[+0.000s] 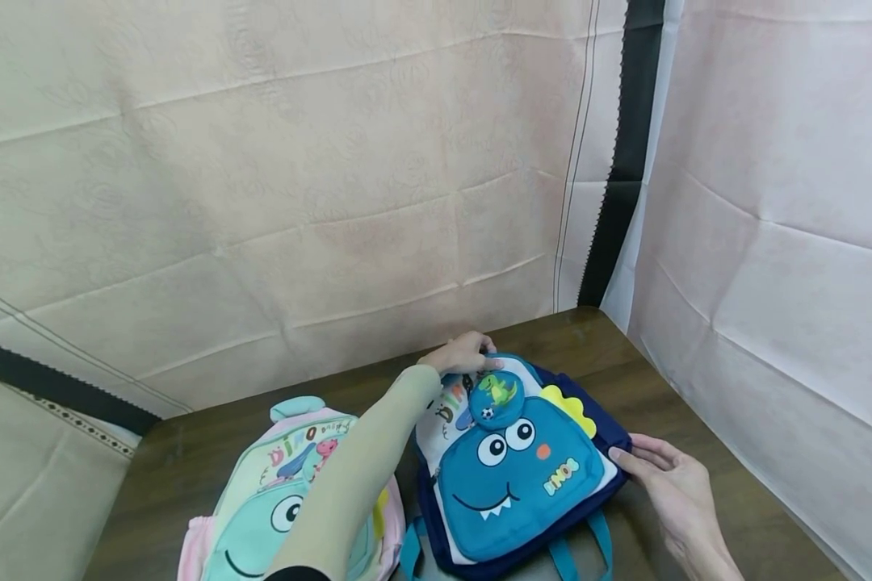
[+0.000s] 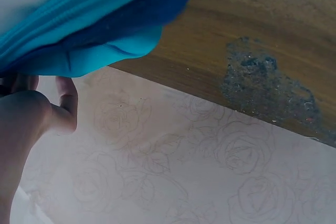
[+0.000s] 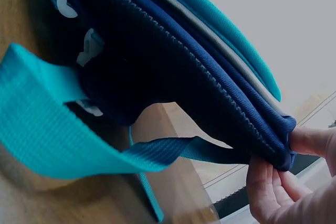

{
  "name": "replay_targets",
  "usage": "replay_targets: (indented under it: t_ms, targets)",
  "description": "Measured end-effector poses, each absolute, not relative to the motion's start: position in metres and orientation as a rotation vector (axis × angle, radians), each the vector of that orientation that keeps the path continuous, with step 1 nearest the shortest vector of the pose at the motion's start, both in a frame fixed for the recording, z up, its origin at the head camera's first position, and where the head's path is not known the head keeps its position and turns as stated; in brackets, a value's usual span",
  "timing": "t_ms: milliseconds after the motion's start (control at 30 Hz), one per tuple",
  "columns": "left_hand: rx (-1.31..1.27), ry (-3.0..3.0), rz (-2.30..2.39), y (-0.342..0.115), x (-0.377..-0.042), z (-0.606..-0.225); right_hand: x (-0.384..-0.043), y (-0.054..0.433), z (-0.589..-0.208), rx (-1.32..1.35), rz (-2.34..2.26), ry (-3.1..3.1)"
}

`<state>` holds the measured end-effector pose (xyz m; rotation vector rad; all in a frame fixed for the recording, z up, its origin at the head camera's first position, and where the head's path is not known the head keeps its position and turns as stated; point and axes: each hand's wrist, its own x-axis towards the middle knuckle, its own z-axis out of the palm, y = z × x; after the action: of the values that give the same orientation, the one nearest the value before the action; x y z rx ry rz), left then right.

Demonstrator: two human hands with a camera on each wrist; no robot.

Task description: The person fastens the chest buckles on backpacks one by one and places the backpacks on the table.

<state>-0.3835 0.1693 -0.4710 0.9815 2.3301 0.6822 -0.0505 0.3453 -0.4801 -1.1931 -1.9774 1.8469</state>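
Note:
A blue children's backpack (image 1: 523, 492) with a dinosaur face and a round dinosaur badge lies tilted on the table, its front facing up. My left hand (image 1: 463, 353) grips its top edge, fingers curled behind the fabric; the left wrist view has that hand (image 2: 31, 111) partly hidden by the bag's teal top (image 2: 113, 53). At the lower right side, my right hand (image 1: 672, 484) pinches the navy edge between thumb and fingers. Close up, the right hand (image 3: 294, 182) holds a navy corner, where a teal strap (image 3: 58, 124) loops below the dark back of the bag.
To the left, a pink and mint backpack (image 1: 262, 472) lies partly under my left forearm. The brown wooden table (image 1: 189, 452) ends against a pale cloth wall (image 1: 298, 202) at the back and another cloth wall (image 1: 792, 242) at the right. A dark strip runs down their corner.

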Motion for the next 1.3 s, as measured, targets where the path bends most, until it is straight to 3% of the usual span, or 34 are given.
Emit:
replay_targets:
  t_ms: [333, 1300]
  targets:
    - [0.902, 2.323, 0.846, 0.169, -0.386, -0.466, -0.049, 0.347, -0.466, -1.158, 1.857, -1.960]
    - [0.985, 2.233, 0.948, 0.167, -0.386, -0.446, -0.054, 0.353, -0.420, -1.044, 1.591, -2.088]
